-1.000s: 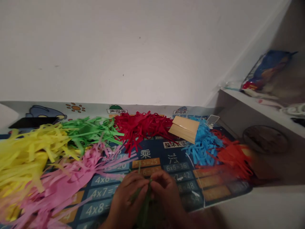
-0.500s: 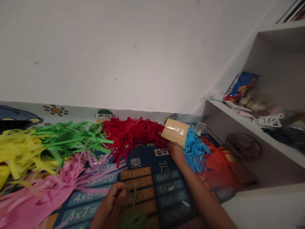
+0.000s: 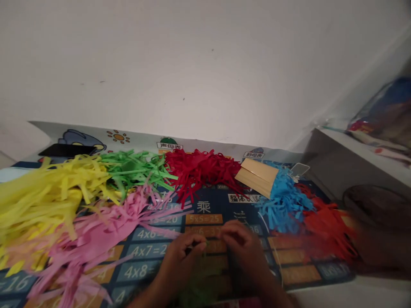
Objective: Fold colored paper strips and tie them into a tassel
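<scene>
The left hand pinches a blurred green strip over the mat; whether the curled right hand nearby holds anything, I cannot tell.

Pale wall, printed mat and shelf unit

We see a few dark specks on the wall; below it, the mat shows rows of multiplication sums, a cartoon sun and, to the sun's left, a blue cartoon figure; a flat black object overlaps that figure; at right, we find an oval dark patch on the shelf unit's side, with a blurred blue packet above.
</scene>
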A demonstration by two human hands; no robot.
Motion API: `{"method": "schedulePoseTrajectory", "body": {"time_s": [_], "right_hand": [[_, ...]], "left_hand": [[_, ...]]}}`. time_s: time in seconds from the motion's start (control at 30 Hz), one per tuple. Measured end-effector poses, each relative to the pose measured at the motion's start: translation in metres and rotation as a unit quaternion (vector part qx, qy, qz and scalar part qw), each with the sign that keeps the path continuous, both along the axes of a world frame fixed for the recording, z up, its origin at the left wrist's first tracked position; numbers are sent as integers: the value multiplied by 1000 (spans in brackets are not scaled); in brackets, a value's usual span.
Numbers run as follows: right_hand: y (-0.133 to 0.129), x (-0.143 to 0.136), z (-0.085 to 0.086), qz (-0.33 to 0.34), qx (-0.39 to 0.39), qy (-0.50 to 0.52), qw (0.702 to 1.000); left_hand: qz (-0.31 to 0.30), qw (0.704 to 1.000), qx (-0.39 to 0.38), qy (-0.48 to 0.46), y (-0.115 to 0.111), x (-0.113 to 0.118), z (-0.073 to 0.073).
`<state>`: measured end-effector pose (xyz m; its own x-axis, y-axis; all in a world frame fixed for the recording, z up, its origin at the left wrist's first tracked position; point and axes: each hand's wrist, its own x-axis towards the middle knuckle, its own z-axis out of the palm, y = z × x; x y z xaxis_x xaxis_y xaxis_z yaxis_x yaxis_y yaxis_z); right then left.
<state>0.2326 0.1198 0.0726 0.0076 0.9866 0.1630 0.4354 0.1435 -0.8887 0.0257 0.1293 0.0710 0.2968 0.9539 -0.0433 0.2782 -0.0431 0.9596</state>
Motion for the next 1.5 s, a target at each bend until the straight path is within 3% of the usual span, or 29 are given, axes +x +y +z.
{"method": "schedulePoseTrajectory", "body": {"time_s": [0.13, 0.27, 0.4, 0.5, 0.63, 0.73, 0.97, 1.13, 1.4, 1.5], "right_hand": [[-31, -39, -20, -29, -40, 185, 982], [-36, -45, -32, -88, -100, 279, 951], [-41, -45, -27, -109, -64, 199, 972], [-44, -44, -22, -103, 15, 99, 990], [-46, -42, -19, -63, 103, 30, 992], [-46, -40, -18, -45, 91, 31, 994], [-47, -39, -28, -77, -27, 92, 992], [-47, -41, -31, -100, -12, 94, 991], [-44, -34, -21, -23, -26, 60, 998], [-43, -34, -17, -9, 10, 37, 999]], "left_hand": [[0, 1000, 8, 9, -6, 4, -1], [6, 998, 49, 29, -12, 2, -1], [-17, 989, 128, 68, -16, 0, -3], [-40, 976, 186, 103, -19, -1, -4], [-48, 974, 186, 117, -22, -2, -3], [-33, 977, 178, 115, -24, -2, -2], [-38, 974, 184, 128, -29, 0, -3], [-18, 977, 179, 114, -26, -5, -2], [-13, 976, 192, 103, -25, -12, -2], [-44, 972, 212, 89, -25, -13, 3]]}}
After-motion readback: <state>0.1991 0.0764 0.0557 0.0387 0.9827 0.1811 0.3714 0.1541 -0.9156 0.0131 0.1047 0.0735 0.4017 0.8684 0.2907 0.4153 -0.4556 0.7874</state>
